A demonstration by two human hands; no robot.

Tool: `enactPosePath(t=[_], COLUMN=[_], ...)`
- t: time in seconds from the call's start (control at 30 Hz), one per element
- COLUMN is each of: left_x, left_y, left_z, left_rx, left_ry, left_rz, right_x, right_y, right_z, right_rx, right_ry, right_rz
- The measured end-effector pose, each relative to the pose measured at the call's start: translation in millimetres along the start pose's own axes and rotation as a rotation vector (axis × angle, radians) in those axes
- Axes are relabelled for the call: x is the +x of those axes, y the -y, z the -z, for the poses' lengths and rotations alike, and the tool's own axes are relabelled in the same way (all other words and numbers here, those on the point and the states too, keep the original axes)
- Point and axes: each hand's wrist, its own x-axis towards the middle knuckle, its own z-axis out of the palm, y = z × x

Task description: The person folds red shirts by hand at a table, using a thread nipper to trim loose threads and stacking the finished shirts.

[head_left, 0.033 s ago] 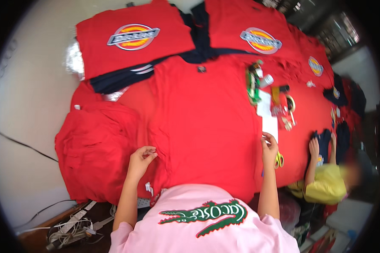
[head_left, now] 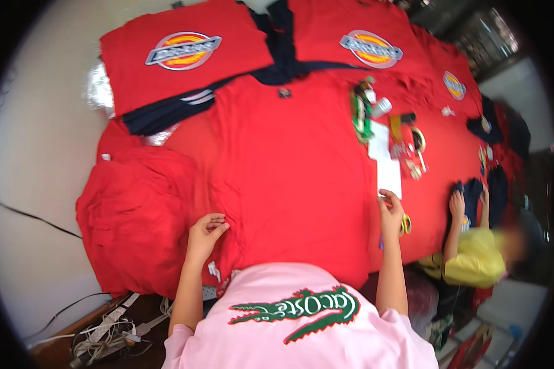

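A plain red T-shirt [head_left: 295, 178] lies spread before me, its neck with a small dark label at the far end and its hem close to my body. My left hand [head_left: 208, 234] is at the shirt's left edge, fingers bent and thumb a little apart. At the right edge is my right hand [head_left: 391, 212], its fingers loosely curved beside the near end of a white paper sheet [head_left: 388, 178]. No cloth shows lifted in either hand. Yellow-handled scissors [head_left: 405, 225] lie just right of my right hand.
A heap of red cloth [head_left: 135, 221] sits at left. Red shirts with printed emblems [head_left: 184, 74] cover the far side. Green packaging [head_left: 360, 114] and a tape roll [head_left: 418, 140] lie right of the shirt. A person in yellow [head_left: 474, 255] handles dark cloth at far right. Cables [head_left: 108, 344] lie lower left.
The view has shifted slightly, so the table's things sit a little further left and up. My right hand looks slightly further from the shirt's edge. Both hands keep nearly the same pose.
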Motion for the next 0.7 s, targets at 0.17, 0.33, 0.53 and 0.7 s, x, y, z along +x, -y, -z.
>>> enactPosePath(t=[0.17, 0.33, 0.53, 0.7], left_x=[-48.7, -31.4, -48.2, -71.8], left_y=[-17.8, 14.8, 53.6, 27.1], left_z=[-47.5, -28.5, 11.9, -29.6], left_rx=[0.525, 0.506, 0.098, 0.284], left_ry=[-0.184, -0.182, -0.67, -0.488], left_rz=[-0.282, -0.252, -0.108, -0.277], right_x=[-30.9, -49.5, -45.4, -57.7], right_y=[-30.3, -33.5, -81.7, -67.1], right_z=[18.9, -6.3, 7.6, 18.8], right_rx=[-0.018, -0.221, 0.136, 0.204], right_ry=[0.05, 0.1, -0.014, 0.17], right_rz=[-0.048, -0.18, -0.074, -0.234])
